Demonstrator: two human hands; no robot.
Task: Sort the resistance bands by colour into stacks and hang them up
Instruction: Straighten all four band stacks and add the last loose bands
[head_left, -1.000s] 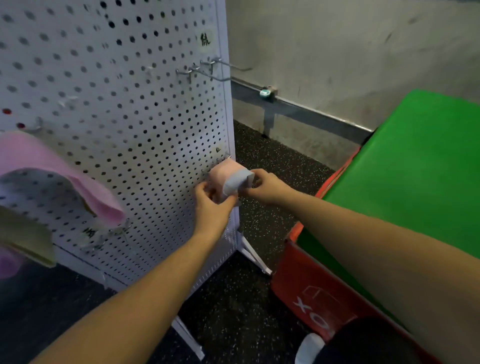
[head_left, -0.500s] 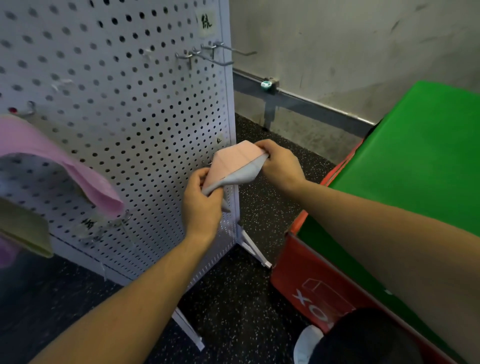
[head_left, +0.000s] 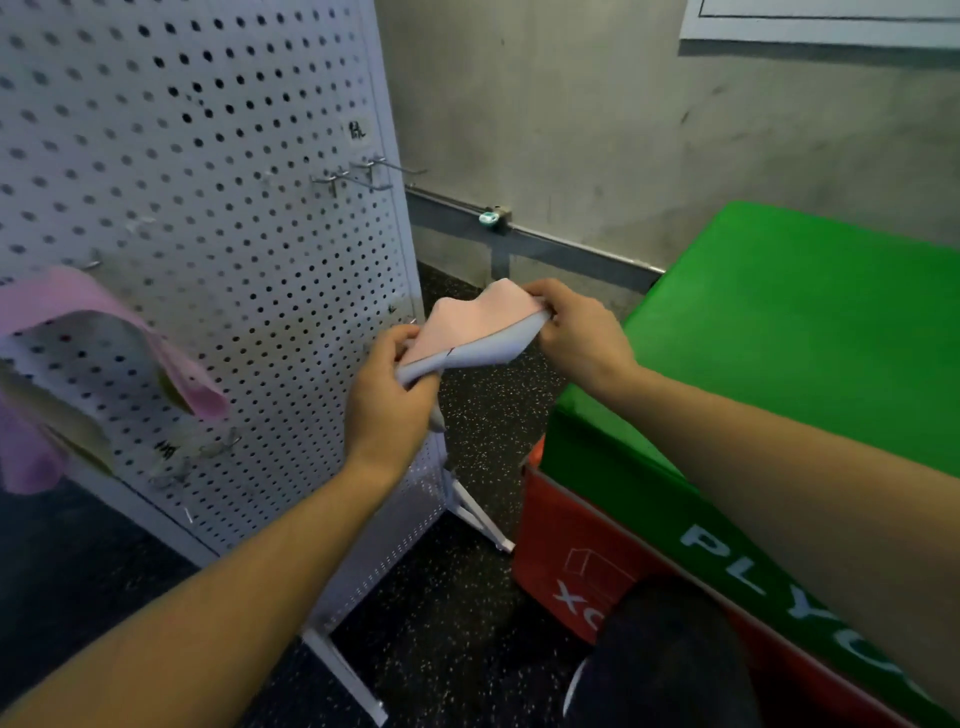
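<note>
Pink band (head_left: 475, 325), pinched between left hand (head_left: 389, 400), right hand (head_left: 582, 332)

Both hands (head_left: 395, 400) (head_left: 579, 332) grip a pink band (head_left: 478, 325).

Pegboard (head_left: 208, 234) stands upright left, wall of obstacle. Metal hooks (head_left: 363, 176) jut from pegboard's upper right edge. Pink band (head_left: 104, 322) hangs off pegboard's left part. Green box (head_left: 805, 338) blocks right of pegboard. Open floor strip (head_left: 483, 405) between pegboard and box; pegboard foot (head_left: 478, 519) juts into it.
</note>
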